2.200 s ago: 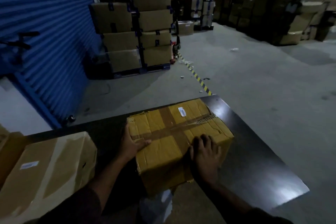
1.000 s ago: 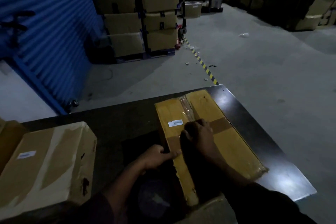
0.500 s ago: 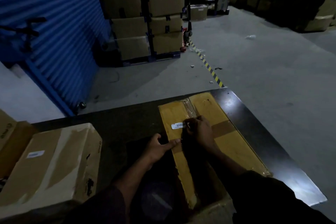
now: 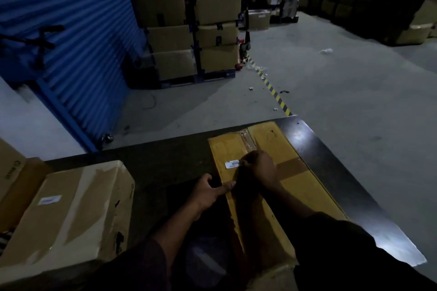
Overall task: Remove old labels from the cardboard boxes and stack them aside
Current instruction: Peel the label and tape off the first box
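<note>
While the left hand [image 4: 208, 190] steadies the yellow box [image 4: 267, 186] on the counter [image 4: 331, 168] with its thumb on the near-left edge, the right hand [image 4: 261, 168] pinches the white label's [image 4: 232, 163] right end. That label lies at nine o'clock from the right fingertips, its long axis running three to nine, so the peel likely runs leftward.

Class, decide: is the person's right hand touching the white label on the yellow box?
Touching. The head view shows the right hand fingertips pinching the white label's right edge on the yellow box.

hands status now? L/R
Left hand: grips the left edge of the yellow cardboard box.
Right hand: pinches the right end of the white label on the box.
</note>
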The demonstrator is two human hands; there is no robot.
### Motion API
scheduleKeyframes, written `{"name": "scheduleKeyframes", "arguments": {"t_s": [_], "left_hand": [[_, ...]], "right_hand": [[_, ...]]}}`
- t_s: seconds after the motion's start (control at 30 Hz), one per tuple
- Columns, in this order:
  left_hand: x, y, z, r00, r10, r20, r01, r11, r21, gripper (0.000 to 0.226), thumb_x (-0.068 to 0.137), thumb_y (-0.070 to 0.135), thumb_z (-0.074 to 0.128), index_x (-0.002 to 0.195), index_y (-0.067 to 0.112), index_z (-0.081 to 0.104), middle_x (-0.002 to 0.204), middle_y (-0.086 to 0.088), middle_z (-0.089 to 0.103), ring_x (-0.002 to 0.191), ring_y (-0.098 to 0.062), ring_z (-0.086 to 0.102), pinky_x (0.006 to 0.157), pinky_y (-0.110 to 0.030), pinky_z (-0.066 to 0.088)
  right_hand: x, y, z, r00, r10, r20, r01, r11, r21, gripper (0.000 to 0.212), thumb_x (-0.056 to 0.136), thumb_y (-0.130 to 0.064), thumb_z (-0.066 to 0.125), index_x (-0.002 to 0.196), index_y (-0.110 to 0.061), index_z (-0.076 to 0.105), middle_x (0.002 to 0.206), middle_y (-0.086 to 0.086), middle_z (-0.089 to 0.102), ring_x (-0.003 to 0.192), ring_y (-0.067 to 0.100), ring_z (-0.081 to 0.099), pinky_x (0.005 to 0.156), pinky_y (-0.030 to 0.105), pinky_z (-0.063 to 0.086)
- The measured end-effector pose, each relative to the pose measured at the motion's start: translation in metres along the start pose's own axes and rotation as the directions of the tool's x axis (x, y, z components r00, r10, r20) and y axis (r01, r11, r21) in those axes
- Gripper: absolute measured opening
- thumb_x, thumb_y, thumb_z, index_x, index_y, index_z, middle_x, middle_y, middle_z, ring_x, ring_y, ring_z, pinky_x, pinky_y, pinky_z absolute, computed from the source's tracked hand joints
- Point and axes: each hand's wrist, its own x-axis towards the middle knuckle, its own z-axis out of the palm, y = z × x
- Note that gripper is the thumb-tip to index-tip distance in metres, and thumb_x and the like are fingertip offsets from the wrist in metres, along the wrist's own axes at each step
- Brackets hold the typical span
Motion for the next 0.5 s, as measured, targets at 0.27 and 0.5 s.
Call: {"name": "scheduleKeyframes", "arguments": {"t_s": [0.27,0.5], "left_hand": [[-0.0024,-0.0039,0.0011,0.999,0.032,-0.029,-0.033,0.999,-0.006,0.111,0.06,0.065,0.078,0.148,0.016,0.028,0.149,-0.01,0.04,0.118,-0.02,0.049,0.089,-0.033,0.044],[-0.0008,-0.0048,0.0001,0.998,0.022,-0.052,-0.021,0.999,0.03,0.102,0.064,0.063,0.077,0.145,0.02,0.033,0.144,-0.008,0.045,0.109,-0.016,0.05,0.085,-0.033,0.046]], "right_hand": [[-0.0011,0.0024,0.0057,0.998,0.037,-0.041,-0.039,0.997,-0.063,0.015,0.089,-0.027,0.067,0.099,-0.017,0.072,0.099,0.002,0.07,0.094,0.019,0.065,0.087,0.043,0.055],[-0.0066,-0.004,0.0079,0.998,-0.027,-0.056,0.022,0.996,-0.086,0.013,0.088,-0.024,0.069,0.099,-0.022,0.076,0.1,0.002,0.073,0.09,0.015,0.068,0.082,0.038,0.058]]}}
